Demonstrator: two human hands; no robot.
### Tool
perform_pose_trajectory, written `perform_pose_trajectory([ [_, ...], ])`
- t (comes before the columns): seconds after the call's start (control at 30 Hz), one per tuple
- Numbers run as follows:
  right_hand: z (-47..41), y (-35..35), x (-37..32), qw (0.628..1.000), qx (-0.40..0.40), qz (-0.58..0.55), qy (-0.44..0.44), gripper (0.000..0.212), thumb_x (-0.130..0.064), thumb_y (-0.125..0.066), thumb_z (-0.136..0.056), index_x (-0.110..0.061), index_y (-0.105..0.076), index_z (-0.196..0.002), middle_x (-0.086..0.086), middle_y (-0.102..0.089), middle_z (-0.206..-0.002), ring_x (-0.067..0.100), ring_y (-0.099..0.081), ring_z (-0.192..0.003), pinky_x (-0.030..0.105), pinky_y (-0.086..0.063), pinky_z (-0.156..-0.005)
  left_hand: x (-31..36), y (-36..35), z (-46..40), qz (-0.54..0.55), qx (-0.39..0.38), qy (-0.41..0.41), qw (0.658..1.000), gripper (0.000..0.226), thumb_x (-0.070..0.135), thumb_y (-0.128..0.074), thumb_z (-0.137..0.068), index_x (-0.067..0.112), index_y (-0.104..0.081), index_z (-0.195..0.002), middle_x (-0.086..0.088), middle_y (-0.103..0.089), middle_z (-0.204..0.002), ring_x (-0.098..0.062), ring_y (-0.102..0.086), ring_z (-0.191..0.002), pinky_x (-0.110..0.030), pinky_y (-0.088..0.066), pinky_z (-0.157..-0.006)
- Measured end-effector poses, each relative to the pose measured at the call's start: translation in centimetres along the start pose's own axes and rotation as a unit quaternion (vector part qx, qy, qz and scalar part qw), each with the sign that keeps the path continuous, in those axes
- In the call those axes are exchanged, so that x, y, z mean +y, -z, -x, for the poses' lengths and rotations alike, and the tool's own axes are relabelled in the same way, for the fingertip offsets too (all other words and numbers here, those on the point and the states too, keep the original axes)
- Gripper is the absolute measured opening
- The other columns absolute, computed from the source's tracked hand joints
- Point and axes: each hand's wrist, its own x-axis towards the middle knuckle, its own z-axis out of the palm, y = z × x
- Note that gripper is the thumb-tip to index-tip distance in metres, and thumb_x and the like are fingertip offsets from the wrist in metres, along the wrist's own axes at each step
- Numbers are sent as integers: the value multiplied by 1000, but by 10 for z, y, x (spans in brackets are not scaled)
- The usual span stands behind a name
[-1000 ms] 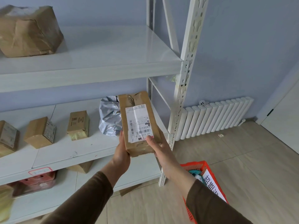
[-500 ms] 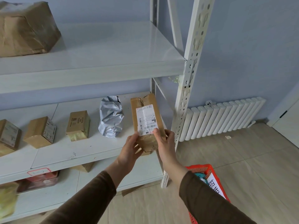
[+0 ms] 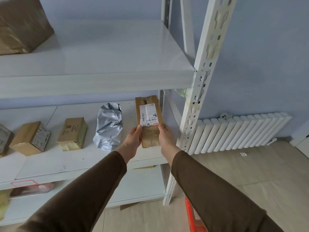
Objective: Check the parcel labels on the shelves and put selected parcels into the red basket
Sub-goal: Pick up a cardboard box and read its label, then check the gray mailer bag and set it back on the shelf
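A brown parcel [image 3: 149, 121] is gripped at its lower sides by the left hand [image 3: 133, 139] and right hand [image 3: 165, 136], both closed on it, label up for reading, over the middle shelf [image 3: 50, 166]. Only a corner of the red basket [image 3: 192, 215] is seen on the floor; its contents cannot be told.

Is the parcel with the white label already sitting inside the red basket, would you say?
No, the labelled parcel is held between the left hand and right hand at the middle shelf, while the red basket sits on the floor.
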Motion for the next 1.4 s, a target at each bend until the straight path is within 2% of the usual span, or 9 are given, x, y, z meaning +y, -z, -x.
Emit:
perform_pose_trajectory([
  [0.13, -26, -7, 3, 1000, -19, 20, -2, 27, -33, -42, -109, -19, -64, -115, 10, -72, -116, 29, -68, -103, 46, -56, -97, -1, -6, -23, -14, 34, -13, 999, 43, 33, -44, -111, 6, -47, -145, -9, -65, -123, -25, -63, -116, -38, -50, -100],
  [0.3, -45, -13, 6, 995, -9, 95, -9, 50, -41, -37, -108, -18, -43, -153, 12, -55, -150, 34, -53, -136, 53, -44, -112, 1, -7, -27, -49, 65, 1, 997, 55, 44, -52, -106, 8, -46, -148, -11, -65, -135, -22, -64, -112, -39, -48, -107],
  [0.47, -11, -22, -6, 929, 45, 194, 312, 53, -16, -47, -107, -11, -35, -158, 10, -35, -164, 26, -25, -155, 41, -27, -125, 16, 12, 4, -157, 125, -117, 973, 69, 42, -58, -104, 17, -31, -162, -3, -41, -163, -23, -41, -149, -36, -34, -118],
  [0.6, 20, -63, -8, 874, -53, 197, 442, 48, -11, -46, -105, -14, -45, -153, 3, -44, -159, 16, -34, -151, 27, -29, -122, 32, 54, 15, -193, 170, -202, 945, 57, 26, -58, -106, 17, -37, -158, -1, -50, -154, -17, -51, -134, -28, -38, -110],
  [0.77, 25, -125, -6, 934, -167, 180, 261, 53, -15, -48, -106, -17, -34, -158, 1, -41, -158, 9, -39, -141, -5, -24, -100, 43, 122, 0, -188, 221, -170, 942, 54, 21, -58, -104, 20, -41, -155, -4, -52, -151, -21, -54, -131, -29, -39, -99],
  [1.0, -18, -179, 26, 977, -181, 34, -106, 69, -32, -58, -102, -26, -22, -161, 5, -39, -161, 29, -47, -141, 38, -40, -112, 32, 187, -43, -105, 75, 22, 991, 56, 27, -67, -97, 13, -47, -148, -13, -61, -141, -28, -62, -115, -33, -50, -87],
  [1.13, -12, -189, 39, 980, -181, -8, -86, 56, -39, -72, -91, -33, -49, -141, -1, -64, -137, 22, -63, -120, 38, -55, -92, 32, 197, -39, -116, 37, 7, 993, 46, 15, -62, -100, 15, -51, -145, -9, -69, -122, -25, -69, -104, -37, -58, -90],
  [1.23, 5, -188, 42, 986, -150, -60, -50, 74, -55, -85, -68, -37, -54, -132, 0, -66, -134, 22, -67, -116, 48, -57, -100, 33, 200, -20, -113, 24, -33, 993, 49, 11, -59, -102, 20, -46, -148, -8, -65, -126, -21, -69, -103, -29, -60, -83],
  [1.4, 38, -169, 41, 983, -108, -148, -34, 80, -55, -89, -66, -26, -55, -132, 6, -70, -130, 27, -69, -117, 52, -58, -98, 23, 206, 35, -221, 33, -150, 963, 60, 68, -62, -85, 55, -50, -142, 10, -48, -140, -22, -48, -135, -46, -49, -110],
])
